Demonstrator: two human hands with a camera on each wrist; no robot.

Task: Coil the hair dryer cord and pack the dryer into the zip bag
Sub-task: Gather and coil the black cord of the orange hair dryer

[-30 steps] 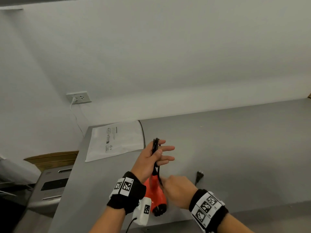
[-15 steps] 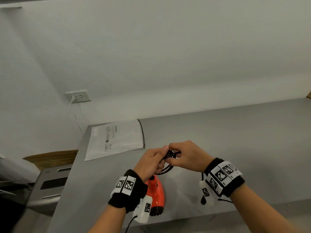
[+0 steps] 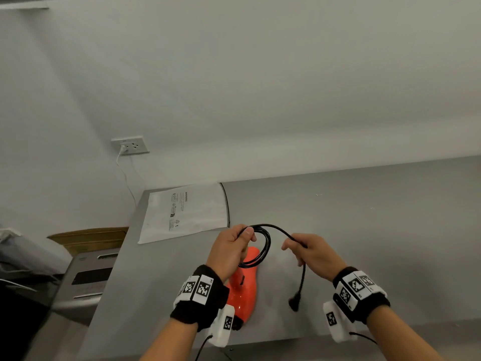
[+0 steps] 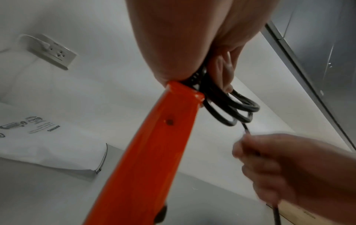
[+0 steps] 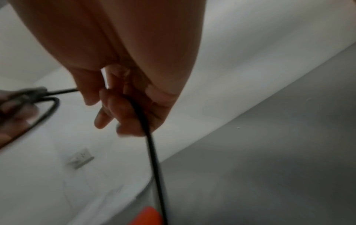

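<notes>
While the head view looks down on a grey table (image 3: 364,230), the orange hair dryer (image 3: 244,285) sits over its near edge, handle pointing away from the person and up toward the left hand (image 3: 229,252). That hand has its fingers curled round a bundle of black cord (image 3: 263,246), several loops gathered together and hanging against the handle. From the top of the bundle one strand arches across to the right hand (image 3: 309,252), which pinches it with curled fingers just to the right of the dryer. Below that hand the cord hangs free and ends in a black plug (image 3: 294,302), level with the dryer's body; whether the plug touches the table cannot be told. A white zip bag (image 3: 187,214) with printed warning text lies flat beyond the dryer, at the table's far left corner, well apart from both hands. A wall socket (image 3: 131,145) with a white lead plugged in is mounted beyond the bag.

From the left wrist view, the glossy orange handle (image 4: 154,152) runs up to the palm, a small screw recess showing on its side. The cord loops (image 4: 229,109) bulge out beside the handle's end, clamped under the fingers (image 4: 227,71). The right hand (image 4: 289,170), blurred, grips the strand beside the dryer.

From the right wrist view, blurred, the fingers (image 5: 113,109) are folded round the cord (image 5: 152,152), which drops past an orange corner of the dryer (image 5: 149,216).
</notes>
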